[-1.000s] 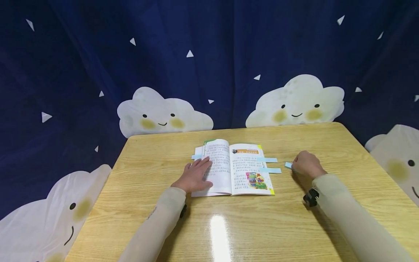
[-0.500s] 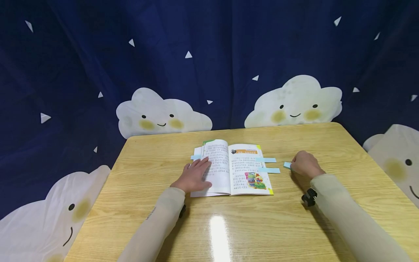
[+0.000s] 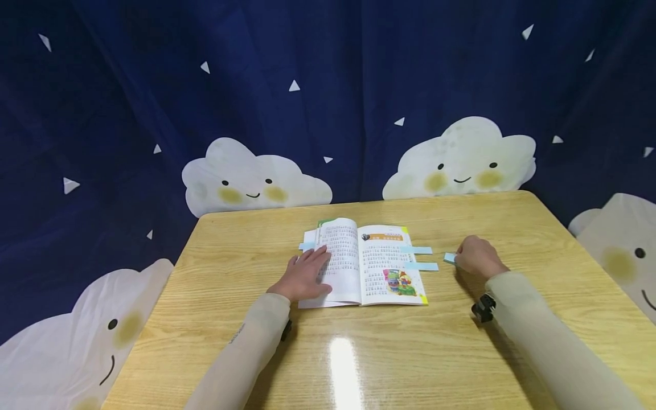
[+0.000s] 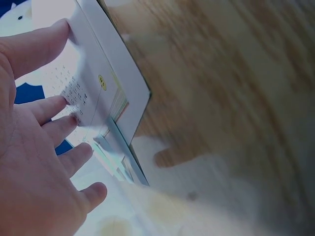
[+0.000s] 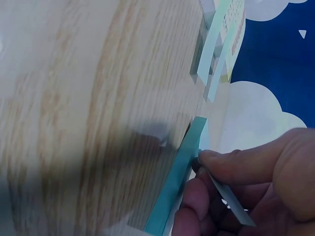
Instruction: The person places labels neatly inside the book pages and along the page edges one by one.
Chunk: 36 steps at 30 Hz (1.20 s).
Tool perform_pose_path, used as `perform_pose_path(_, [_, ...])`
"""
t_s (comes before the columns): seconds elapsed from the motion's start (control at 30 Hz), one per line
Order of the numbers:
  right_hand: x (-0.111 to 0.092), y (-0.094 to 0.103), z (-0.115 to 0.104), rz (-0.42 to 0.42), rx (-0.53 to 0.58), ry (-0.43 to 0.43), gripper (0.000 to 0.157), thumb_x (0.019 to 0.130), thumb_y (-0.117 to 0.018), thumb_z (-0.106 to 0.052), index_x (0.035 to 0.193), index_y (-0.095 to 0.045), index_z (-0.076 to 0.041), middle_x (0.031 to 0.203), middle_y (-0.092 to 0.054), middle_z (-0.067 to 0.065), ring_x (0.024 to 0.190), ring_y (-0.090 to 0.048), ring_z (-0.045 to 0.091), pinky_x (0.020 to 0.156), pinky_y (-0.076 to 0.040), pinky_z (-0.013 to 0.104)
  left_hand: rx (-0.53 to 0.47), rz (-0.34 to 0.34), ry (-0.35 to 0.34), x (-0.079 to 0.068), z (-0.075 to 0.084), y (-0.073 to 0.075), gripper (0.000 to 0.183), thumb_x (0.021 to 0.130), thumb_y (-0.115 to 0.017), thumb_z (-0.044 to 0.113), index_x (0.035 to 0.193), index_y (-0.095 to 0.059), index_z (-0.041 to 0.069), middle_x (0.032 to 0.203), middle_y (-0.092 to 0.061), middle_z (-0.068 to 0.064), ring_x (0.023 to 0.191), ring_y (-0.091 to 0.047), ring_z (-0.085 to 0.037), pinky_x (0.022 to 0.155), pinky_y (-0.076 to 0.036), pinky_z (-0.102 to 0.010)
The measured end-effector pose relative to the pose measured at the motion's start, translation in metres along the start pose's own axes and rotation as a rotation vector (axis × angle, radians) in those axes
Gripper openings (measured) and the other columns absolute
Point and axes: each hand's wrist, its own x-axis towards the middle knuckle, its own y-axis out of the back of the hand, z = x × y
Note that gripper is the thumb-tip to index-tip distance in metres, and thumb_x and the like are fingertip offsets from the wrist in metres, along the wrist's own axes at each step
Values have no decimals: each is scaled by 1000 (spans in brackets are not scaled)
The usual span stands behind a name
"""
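An open book (image 3: 344, 233) lies on the wooden table, with printed text on both pages and a coloured picture low on the right page. My left hand (image 3: 303, 278) rests on the left page, fingers spread. Two light-blue paper tabs (image 3: 423, 266) stick out past the right page, and another blue tab (image 3: 307, 246) juts from the left side. Right of the book, my right hand (image 3: 480, 256) holds a small pad of light-blue sticky notes (image 3: 449, 258). In the right wrist view, thumb and fingers pinch a pale strip (image 5: 231, 199) beside the pad's teal edge; the fingertips are partly hidden.
The wooden table (image 3: 410, 359) extends around the book, with a bright light reflection in front. Behind it hangs a dark blue curtain (image 3: 328, 114) printed with clouds and triangles. A black device (image 3: 484, 308) is strapped to the right wrist.
Both hands and the book keep nearly the same places. The whole view shifts slightly at first, then stays almost still.
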Motion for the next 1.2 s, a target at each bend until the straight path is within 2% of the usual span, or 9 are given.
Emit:
perform_pose_path(0.1, [1, -1, 1, -7, 5, 5, 34, 84, -50, -4, 52, -44, -16, 49, -30, -8, 47, -27, 8, 48, -25, 23, -4, 3, 2, -1, -1, 0, 78, 90, -68, 42, 156, -33, 21, 168, -20, 4, 155, -18, -31, 123, -13, -61])
perform_pose_path(0.37, [2, -1, 6, -8, 25, 47, 27, 85, -52, -5, 59, -58, -9, 50, -32, -7, 48, -29, 9, 49, -27, 25, -7, 9, -8, -2, -3, 0, 77, 90, -67, 41, 156, -33, 21, 168, -21, 3, 155, -19, -31, 122, -14, -61])
perform_pose_path(0.47, [2, 0, 6, -5, 19, 53, 22, 85, -52, -6, 67, -66, -2, 52, -39, -5, 50, -34, 11, 50, -30, 25, -7, 8, -4, -3, -3, 0, 78, 90, -68, 41, 156, -33, 21, 168, -21, 3, 155, -19, -31, 122, -14, -60])
perform_pose_path(0.57, [1, 2, 5, -15, 9, 42, 22, 86, -54, -8, 84, -72, 6, 64, -56, 6, 58, -46, 17, 54, -36, 27, -6, 6, 1, -3, -2, 0, 78, 90, -67, 42, 156, -33, 21, 168, -20, 4, 155, -18, -31, 123, -13, -60])
perform_pose_path(0.63, [0, 4, 4, -19, 14, 35, 27, 89, -56, -11, 98, -72, 10, 82, -66, 17, 69, -54, 22, 59, -42, 29, -5, 5, 2, -3, -2, 0, 78, 90, -67, 42, 156, -32, 21, 168, -20, 4, 155, -18, -30, 123, -13, -60])
perform_pose_path(0.73, [-3, 5, 3, -13, 37, 60, 31, 94, -56, -15, 108, -70, 9, 98, -69, 23, 78, -57, 25, 64, -44, 29, 2, 3, 2, -2, -2, 0, 78, 90, -67, 43, 157, -32, 21, 168, -19, 4, 155, -18, -30, 123, -13, -60])
perform_pose_path(0.93, [-13, 7, -11, -24, 172, 134, 32, 101, -51, -19, 111, -68, 5, 89, -65, 17, 74, -53, 19, 62, -41, 30, 2, 3, 1, -1, -2, 0, 79, 90, -67, 42, 157, -32, 21, 168, -19, 4, 155, -18, -30, 123, -13, -60])
perform_pose_path(1.0, [-16, 4, -18, -31, 203, 160, 31, 100, -52, -16, 116, -67, 7, 93, -67, 17, 76, -56, 19, 63, -44, 29, -2, 3, -1, -1, -1, 0, 79, 90, -68, 42, 157, -32, 21, 168, -20, 3, 155, -18, -30, 123, -13, -60])
perform_pose_path(1.2, [-27, -17, -31, -73, 280, 256, 21, 96, -56, -9, 111, -64, 2, 79, -61, 12, 66, -52, 16, 57, -42, 27, 2, 3, -6, -1, -1, 1, 79, 90, -68, 42, 157, -31, 21, 168, -19, 3, 155, -17, -30, 123, -13, -60])
